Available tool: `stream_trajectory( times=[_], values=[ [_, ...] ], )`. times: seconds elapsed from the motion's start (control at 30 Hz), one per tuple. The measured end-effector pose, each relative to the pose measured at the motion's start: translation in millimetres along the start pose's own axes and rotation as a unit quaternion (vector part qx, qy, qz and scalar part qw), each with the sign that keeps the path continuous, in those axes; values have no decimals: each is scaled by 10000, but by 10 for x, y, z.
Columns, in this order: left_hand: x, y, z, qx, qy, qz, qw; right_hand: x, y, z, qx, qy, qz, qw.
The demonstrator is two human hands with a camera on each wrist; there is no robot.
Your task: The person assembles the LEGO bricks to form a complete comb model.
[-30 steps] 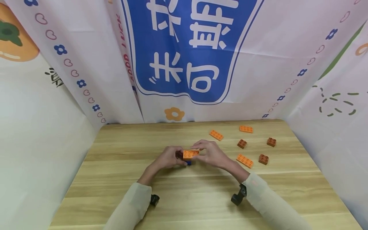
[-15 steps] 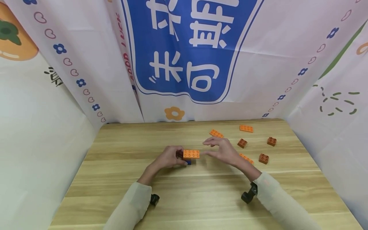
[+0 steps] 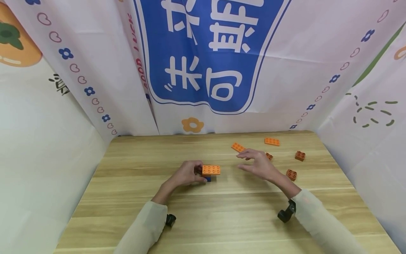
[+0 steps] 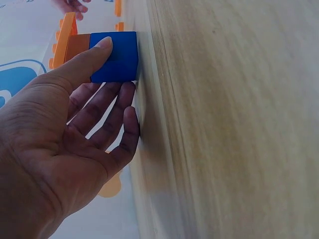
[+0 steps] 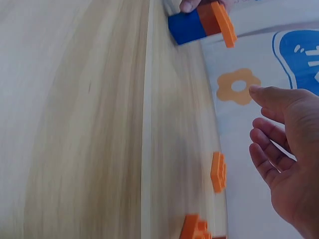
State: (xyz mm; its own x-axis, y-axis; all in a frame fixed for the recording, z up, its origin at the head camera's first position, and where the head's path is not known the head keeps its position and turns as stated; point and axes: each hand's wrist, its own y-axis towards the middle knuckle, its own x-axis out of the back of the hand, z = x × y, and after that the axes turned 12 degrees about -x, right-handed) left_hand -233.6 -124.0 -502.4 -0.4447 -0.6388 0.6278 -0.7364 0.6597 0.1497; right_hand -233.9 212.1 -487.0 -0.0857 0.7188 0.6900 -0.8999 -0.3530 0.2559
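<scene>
My left hand [image 3: 188, 173] grips a small stack near the middle of the wooden table. Its base is a blue block [image 4: 122, 57], with a brown brick [image 4: 79, 45] above it and a flat orange brick [image 3: 211, 170] on top. The orange brick overhangs to the right. In the left wrist view the thumb lies on the blue block, with the fingers behind it. My right hand [image 3: 258, 165] hovers to the right of the stack, fingers apart and holding nothing. Partly behind it sits a loose brown brick [image 3: 269, 156].
Flat orange bricks [image 3: 272, 141] [image 3: 238, 146] lie toward the back of the table. Two more brown bricks [image 3: 300, 156] [image 3: 291, 175] rest at the right. A printed cloth [image 3: 279, 88] hangs behind the table's far edge.
My right hand has let go of the orange brick on the stack and moved right. It now covers a loose orange brick seen earlier. My left hand stays put.
</scene>
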Motion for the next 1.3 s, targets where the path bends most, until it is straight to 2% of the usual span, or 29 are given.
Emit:
stream_trajectory(
  times=[0.27, 0.57, 0.73, 0.93, 1.3],
  values=[
    [-7, -2, 34, 43, 11, 28, 10000, 160, -52, -162, -108, -239, 27, 9997],
    [-10, -4, 45, 59, 15, 25, 10000, 351, -108, -336, -507, -429, 166, 9977],
    [-6, -10, 18, 51, 10, 14, 10000, 470, -118, -462, -308, -550, 108, 9980],
    [-6, -13, -5, 76, 70, -11, 9999, 590, -112, -599, -52, -990, -15, 9951],
    [-13, -16, -22, 45, 136, -31, 9999, 810, -145, -709, -741, -1161, 630, 9885]
  ],
)
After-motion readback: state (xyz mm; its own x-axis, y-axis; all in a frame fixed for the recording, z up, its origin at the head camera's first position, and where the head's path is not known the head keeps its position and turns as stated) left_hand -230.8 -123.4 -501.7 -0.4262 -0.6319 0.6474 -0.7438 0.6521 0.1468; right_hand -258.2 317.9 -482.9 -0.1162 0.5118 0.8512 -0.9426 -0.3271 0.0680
